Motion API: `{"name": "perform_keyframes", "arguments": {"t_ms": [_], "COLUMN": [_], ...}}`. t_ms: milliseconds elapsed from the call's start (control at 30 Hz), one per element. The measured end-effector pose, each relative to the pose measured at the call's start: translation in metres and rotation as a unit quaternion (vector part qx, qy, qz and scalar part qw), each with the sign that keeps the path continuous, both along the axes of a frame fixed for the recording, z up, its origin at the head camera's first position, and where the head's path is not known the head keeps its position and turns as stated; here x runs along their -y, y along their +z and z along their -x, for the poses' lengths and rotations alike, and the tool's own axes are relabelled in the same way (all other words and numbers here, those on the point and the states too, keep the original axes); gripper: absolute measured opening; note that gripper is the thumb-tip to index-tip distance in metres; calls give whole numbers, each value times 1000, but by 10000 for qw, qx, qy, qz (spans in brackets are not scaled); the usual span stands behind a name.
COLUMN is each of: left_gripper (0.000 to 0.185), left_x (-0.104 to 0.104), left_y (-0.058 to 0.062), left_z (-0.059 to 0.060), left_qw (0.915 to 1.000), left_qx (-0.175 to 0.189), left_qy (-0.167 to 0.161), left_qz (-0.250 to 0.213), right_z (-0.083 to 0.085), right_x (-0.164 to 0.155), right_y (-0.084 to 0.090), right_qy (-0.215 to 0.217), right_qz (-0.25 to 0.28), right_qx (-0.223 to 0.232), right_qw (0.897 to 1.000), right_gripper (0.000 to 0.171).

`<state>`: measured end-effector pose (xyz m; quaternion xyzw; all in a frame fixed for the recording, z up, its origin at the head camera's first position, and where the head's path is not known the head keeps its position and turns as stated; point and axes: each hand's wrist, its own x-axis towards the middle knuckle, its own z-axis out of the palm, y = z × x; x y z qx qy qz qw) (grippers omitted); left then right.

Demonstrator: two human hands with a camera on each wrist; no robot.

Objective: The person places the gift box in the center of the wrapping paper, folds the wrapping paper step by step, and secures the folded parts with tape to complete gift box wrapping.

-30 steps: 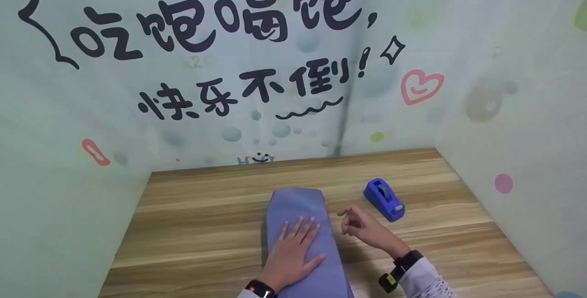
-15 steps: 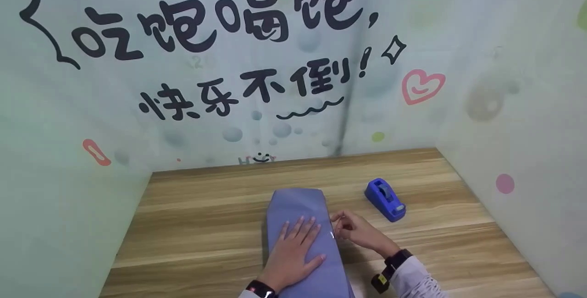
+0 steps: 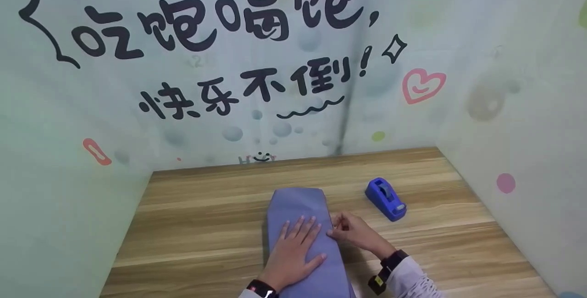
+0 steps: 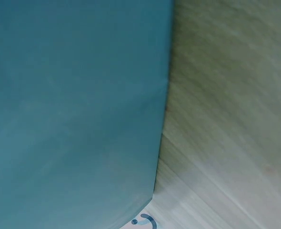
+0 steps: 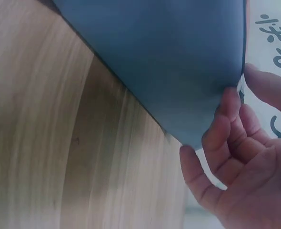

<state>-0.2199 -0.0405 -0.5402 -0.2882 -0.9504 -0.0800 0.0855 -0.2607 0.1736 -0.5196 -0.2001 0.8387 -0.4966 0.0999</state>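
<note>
Blue-wrapped box (image 3: 305,224) lengthwise on the wooden table (image 3: 206,224), under the flat, spread left hand (image 3: 293,252), fingers straight and pressing on its top. Right hand (image 3: 355,234) just beside, at the box's right edge, fingertips (image 5: 228,102) curled against the paper there (pinching anything? cannot tell). Blue tape dispenser (image 3: 385,198) beyond the right hand, slightly to its right, apart from it.

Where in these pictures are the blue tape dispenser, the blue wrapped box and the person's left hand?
blue tape dispenser (image 3: 385,199), head view, on its body.
blue wrapped box (image 3: 296,202), head view, on its paper top beyond the fingers.
left hand (image 3: 291,254), head view, on the back of the hand.
</note>
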Motion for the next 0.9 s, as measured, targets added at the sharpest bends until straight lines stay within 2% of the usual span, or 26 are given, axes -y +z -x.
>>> {"name": "perform_keyframes", "arguments": {"t_ms": [67, 133, 233, 300, 467, 567, 700, 900], "left_gripper": [67, 67, 67, 67, 66, 67, 68, 67], "left_x": [0, -1, -1, -1, -1, 0, 1, 0], "left_y": [0, 0, 0, 0, 0, 0, 0, -1], "left_z": [0, 0, 0, 0, -1, 0, 1, 1], "left_qw": [10000, 10000, 10000, 10000, 9999, 10000, 10000, 10000], "left_qx": [28, 43, 36, -3, -87, -41, 71, -1], "left_qy": [4, 3, 0, -3, -22, -17, 13, 12], "left_qz": [3, -11, -25, -56, -100, -75, -45, -63], "right_z": [0, -6, -13, -13, -3, -4, -9, -23], "right_x": [1, 5, 8, 9, 3, 1, 2, 4], "right_y": [0, 11, 23, 24, -1, -4, -9, -16], "right_qy": [-168, -247, -251, -209, -134, -118, -141, -57], "right_qz": [-195, -352, -415, -422, -466, -533, -627, -914], "right_qx": [-8, -38, -82, -152, -399, -433, -280, -434], "right_qw": [9997, 9991, 9988, 9988, 9980, 9976, 9975, 9949], "right_gripper": [28, 27, 25, 24, 26, 27, 29, 29]}}
